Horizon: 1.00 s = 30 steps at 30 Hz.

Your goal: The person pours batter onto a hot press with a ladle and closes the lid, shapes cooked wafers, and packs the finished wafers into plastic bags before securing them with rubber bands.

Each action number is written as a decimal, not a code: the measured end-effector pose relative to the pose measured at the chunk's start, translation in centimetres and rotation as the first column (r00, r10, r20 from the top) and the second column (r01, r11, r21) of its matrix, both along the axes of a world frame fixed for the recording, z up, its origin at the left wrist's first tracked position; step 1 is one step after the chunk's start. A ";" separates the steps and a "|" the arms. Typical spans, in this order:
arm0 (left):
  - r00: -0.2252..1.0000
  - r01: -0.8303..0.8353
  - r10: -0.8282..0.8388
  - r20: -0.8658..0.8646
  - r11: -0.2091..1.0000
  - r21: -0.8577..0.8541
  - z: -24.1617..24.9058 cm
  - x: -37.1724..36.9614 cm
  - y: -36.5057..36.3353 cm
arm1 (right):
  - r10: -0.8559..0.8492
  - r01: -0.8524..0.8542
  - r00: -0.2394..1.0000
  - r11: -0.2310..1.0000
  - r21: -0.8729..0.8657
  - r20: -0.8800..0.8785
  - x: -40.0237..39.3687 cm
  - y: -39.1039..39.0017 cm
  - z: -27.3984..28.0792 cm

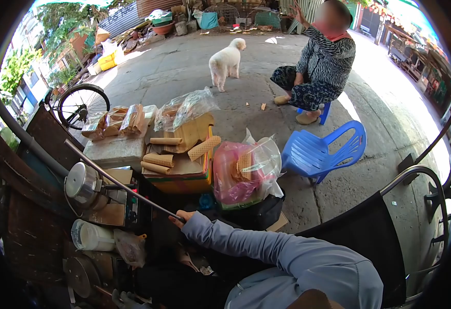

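Note:
My right hand, in a blue-grey sleeve, is closed around the lower end of a long metal rod. The rod slants up to the left, past a lidded metal pot. At the bottom edge, a grey glove-like shape appears to be my left hand; its fingers are too dark and cut off to read. Near it lie a round flat metal plate and a white tub of pale liquid. Rolled waffle wafers rest on a cardboard-topped box beyond my right hand.
A pink plastic bag with wafers stands beside the box. Bagged wafers sit on a pale box. Farther off are a blue plastic chair, a seated person with a raised hand, and a white dog.

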<state>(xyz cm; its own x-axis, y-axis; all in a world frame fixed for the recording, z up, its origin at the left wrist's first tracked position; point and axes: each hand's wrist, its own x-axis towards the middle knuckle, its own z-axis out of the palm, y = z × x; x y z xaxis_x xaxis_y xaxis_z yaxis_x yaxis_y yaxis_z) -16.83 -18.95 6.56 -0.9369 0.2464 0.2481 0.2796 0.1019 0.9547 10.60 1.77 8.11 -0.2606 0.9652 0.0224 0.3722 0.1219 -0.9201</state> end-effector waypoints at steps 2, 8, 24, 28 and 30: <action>1.000 0.001 -0.001 -0.009 1.000 0.003 -0.5 -0.4 -0.1 | 0.001 -0.001 1.000 1.000 0.002 -0.003 0.0 0.0 0.0; 0.999 -0.011 0.011 -0.031 1.000 0.009 -0.8 -0.4 0.0 | 0.006 -0.007 1.000 1.000 -0.023 -0.023 -0.1 0.0 -0.1; 0.996 -0.070 0.069 -0.050 0.997 -0.035 0.0 0.3 0.3 | 0.005 -0.006 1.000 0.999 0.032 0.001 -0.2 0.1 -0.4; 0.988 -0.123 0.112 -0.103 0.986 -0.109 -0.2 0.2 0.2 | 0.006 -0.007 1.000 0.999 0.040 0.004 -0.2 0.1 -0.2; 0.987 -0.142 0.131 -0.095 0.982 -0.123 0.4 0.7 0.4 | 0.006 -0.006 1.000 0.999 0.053 -0.001 -0.2 0.1 -0.2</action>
